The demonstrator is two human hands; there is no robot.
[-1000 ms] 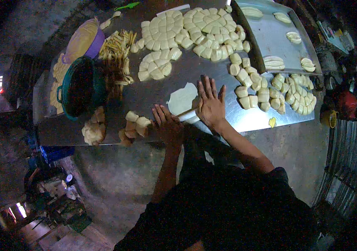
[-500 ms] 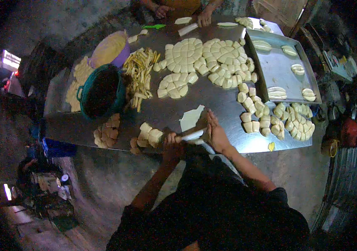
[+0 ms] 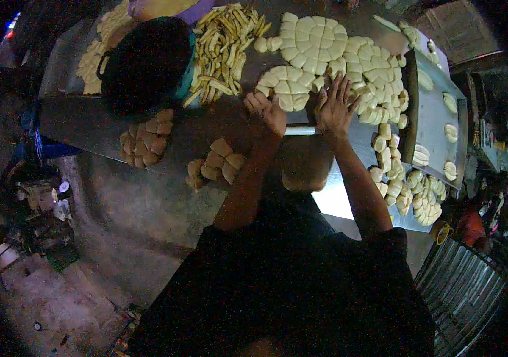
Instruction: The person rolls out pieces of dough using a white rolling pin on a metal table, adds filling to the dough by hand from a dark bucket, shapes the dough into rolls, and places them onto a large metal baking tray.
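Note:
A white rolling pin lies crosswise on the metal table, between my two hands. My left hand rests at its left end, fingers stretched forward. At the other end is my right hand, palm down with fingers spread, its fingertips close to the cut dough pieces. Both palms hide the ends of the pin. Between my forearms a flat sheet, apparently dough, lies in shadow on the near side of the pin. Just beyond my hands sits a round cluster of cut dough pieces.
Dough pieces lie near the front edge, with another group farther left. A dark green tub stands beside a pile of yellowish strips. Larger dough clusters lie behind. To the right, a metal tray holds shaped dough.
Both hands have moved forward over the table, with the rolling pin now farther from me. My left fingers, curled around the pin before, are stretched out. The view has shifted too.

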